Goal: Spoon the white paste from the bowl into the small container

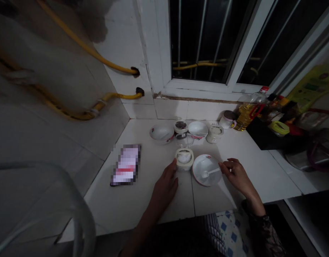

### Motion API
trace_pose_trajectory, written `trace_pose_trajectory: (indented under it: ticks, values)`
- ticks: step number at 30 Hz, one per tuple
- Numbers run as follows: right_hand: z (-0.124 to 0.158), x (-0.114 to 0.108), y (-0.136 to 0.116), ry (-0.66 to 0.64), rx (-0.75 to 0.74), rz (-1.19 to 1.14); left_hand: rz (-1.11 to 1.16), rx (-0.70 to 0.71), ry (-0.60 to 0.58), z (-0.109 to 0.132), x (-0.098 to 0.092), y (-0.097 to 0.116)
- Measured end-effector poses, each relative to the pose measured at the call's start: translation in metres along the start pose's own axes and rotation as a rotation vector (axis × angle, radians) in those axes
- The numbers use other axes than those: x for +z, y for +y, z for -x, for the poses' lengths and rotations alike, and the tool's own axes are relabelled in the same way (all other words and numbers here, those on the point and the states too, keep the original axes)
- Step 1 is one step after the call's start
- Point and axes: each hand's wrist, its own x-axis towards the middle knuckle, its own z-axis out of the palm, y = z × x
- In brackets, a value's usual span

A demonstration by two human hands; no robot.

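Note:
An open square jar of white powder (184, 157) stands on the white tiled counter. My left hand (168, 180) touches the jar's left side, its fingers bent and close together. To the right of the jar is a shallow white bowl (202, 162) with a small red pattern. My right hand (234, 172) pinches the handle end of a small white spoon (211, 172), whose scoop is over the inside of the bowl. Just behind the jar, a clear lid (184, 139) stands open.
Two more bowls (161, 134) (198, 129), a dark-filled jar (180, 125) and another jar (215, 133) line the back. A phone (126, 165) lies left. An oil bottle (246, 114), a lidded cup (227, 120) and a pot (309, 157) are to the right.

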Motion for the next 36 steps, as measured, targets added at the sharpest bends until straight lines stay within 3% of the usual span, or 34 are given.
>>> trace_pose_trajectory:
  ticks: [9,14,20,24,28,31,36]
  values:
    - [0.000,0.005,0.005,0.031,0.344,-0.364,0.003,0.006,0.004,0.000,-0.001,0.001]
    - [-0.003,0.006,0.004,0.097,0.401,-0.440,-0.001,0.007,-0.010,0.000,-0.001,0.001]
    - [-0.018,0.010,-0.018,0.349,0.222,-0.360,0.005,-0.002,0.001,0.000,0.000,0.000]
    - [-0.030,0.023,-0.042,0.529,-0.155,-0.041,-0.007,-0.003,-0.004,-0.001,0.000,-0.001]
    - [-0.033,0.034,-0.060,0.540,-0.442,0.264,-0.005,0.015,0.005,0.000,0.000,-0.001]
    - [-0.032,0.035,-0.061,0.574,-0.448,0.267,-0.016,0.015,0.001,0.000,0.000,-0.001]
    - [-0.039,0.040,-0.051,0.482,-0.226,-0.046,-0.007,0.014,0.005,0.000,0.000,-0.001]
